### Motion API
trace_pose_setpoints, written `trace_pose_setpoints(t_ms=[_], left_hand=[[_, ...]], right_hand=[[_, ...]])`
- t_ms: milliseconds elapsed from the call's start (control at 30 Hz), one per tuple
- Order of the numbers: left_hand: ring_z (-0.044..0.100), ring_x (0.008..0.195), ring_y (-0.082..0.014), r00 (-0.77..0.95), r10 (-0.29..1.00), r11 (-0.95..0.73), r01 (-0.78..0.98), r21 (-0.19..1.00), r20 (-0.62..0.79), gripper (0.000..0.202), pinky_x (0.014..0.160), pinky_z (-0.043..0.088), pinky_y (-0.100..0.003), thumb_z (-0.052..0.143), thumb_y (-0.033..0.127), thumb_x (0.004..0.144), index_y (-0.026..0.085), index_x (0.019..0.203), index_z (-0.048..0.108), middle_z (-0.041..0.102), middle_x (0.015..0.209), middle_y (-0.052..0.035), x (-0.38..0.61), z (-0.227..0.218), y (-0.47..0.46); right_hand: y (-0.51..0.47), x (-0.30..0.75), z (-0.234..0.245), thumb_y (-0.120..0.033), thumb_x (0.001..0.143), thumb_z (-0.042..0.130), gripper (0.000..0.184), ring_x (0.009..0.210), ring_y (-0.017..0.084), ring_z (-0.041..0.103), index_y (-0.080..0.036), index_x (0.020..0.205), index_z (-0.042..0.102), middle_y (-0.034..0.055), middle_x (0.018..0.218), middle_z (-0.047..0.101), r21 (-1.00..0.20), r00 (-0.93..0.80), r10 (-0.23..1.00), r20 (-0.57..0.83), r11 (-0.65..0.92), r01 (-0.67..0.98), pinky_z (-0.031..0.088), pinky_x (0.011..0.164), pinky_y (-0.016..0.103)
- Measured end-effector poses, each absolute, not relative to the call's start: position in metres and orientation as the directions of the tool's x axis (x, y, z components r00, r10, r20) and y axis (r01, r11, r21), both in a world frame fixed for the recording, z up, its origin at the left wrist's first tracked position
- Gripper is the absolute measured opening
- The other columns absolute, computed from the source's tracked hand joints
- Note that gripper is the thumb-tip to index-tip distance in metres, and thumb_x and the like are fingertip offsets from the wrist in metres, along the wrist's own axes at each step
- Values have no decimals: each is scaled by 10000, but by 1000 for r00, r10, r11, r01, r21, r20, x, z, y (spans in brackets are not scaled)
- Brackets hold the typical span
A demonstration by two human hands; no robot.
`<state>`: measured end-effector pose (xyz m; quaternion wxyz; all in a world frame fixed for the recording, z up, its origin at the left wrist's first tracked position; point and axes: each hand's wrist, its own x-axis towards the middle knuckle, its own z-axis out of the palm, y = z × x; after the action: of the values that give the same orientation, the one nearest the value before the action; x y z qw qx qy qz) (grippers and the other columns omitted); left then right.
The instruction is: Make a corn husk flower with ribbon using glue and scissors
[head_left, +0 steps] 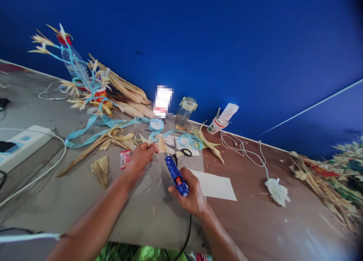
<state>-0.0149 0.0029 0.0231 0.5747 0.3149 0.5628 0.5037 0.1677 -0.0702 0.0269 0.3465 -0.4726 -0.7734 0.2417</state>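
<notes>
My right hand (pixel 190 193) grips a blue glue gun (pixel 176 174), its nozzle pointing away from me toward a small folded piece of dried husk (pixel 161 144). My left hand (pixel 141 158) pinches that husk piece at the fingertips, just above the grey mat (pixel 85 200). A pair of black-handled scissors (pixel 181 150) lies right behind the gun's tip. The gun's black cord (pixel 185 234) runs back toward me.
Light blue ribbon (pixel 93 128) and dried husks (pixel 124 91) spread across the back left, with a husk-flower arrangement in a bottle (pixel 72 62). A glass jar (pixel 185 110), paper cup (pixel 217 125), white paper sheet (pixel 215 185), white cable (pixel 246 151), power strip (pixel 22 144) and a husk pile (pixel 329 178) at right.
</notes>
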Motion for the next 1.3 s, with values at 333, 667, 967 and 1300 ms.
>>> trace_pose_setpoints(t_ms=[333, 667, 967, 1300], left_hand=[[364, 456, -70, -191, 944, 243, -156, 957, -270, 244, 451, 284, -212, 677, 352, 628, 184, 625, 500, 445, 533, 65, -16, 13, 5], [341, 428, -63, -190, 939, 273, -89, 958, -285, 226, 434, 276, -220, 636, 369, 648, 161, 612, 555, 449, 524, 53, -13, 23, 3], [310, 403, -53, -138, 946, 276, -123, 953, -292, 276, 428, 247, -209, 668, 380, 652, 185, 626, 476, 386, 470, 86, -13, 11, 3], [325, 395, -63, -124, 952, 270, -102, 958, -281, 279, 433, 253, -220, 678, 397, 624, 173, 586, 516, 401, 434, 73, -13, 10, 4]], right_hand=[[-67, 181, 20, -469, 816, 585, 281, 639, 156, 513, -192, 834, 540, 27, 715, 572, -828, -154, 956, 248, 292, 479, 421, 572, 268], [-68, 167, 30, -520, 832, 529, 328, 669, 167, 469, -206, 741, 498, 25, 717, 508, -746, -362, 885, 292, 447, 493, 369, 603, 291], [-67, 158, 27, -456, 831, 543, 313, 640, 154, 448, -215, 684, 408, -7, 666, 452, -696, -380, 870, 314, 483, 532, 328, 605, 287], [-67, 158, 23, -421, 803, 566, 289, 628, 148, 438, -214, 686, 401, -11, 665, 458, -662, -384, 871, 307, 486, 571, 323, 616, 291]])
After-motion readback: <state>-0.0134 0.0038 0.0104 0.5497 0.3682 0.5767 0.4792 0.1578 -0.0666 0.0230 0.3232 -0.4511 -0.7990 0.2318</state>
